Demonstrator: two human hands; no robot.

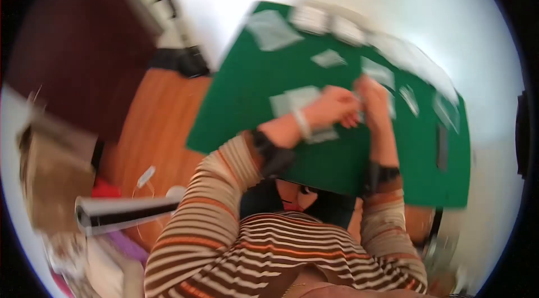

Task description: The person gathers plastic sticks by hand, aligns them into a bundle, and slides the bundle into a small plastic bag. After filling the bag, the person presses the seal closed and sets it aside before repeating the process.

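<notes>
Over the green table (236, 113), my left hand (336, 105) and my right hand (372, 96) almost meet. The fingers of both are closed in a pinch, and what lies between them is too small and blurred to name. Pale, translucent sheets or bags (300, 99) lie under and beside my left hand. Just beyond my right hand is another clear, flat bag (377, 72). A small whitish packet (328, 58) rests farther back. To the right lies a thin white piece (409, 100) that I cannot identify.
Two white stacks or boxes (310, 19) stand at the table's back edge, beside a long white plastic bundle (415, 59). A large clear bag (274, 30) lies at back left. On the right are a dark grey bar (442, 147) and a clear pouch (446, 111). A cardboard box (59, 177) stands left.
</notes>
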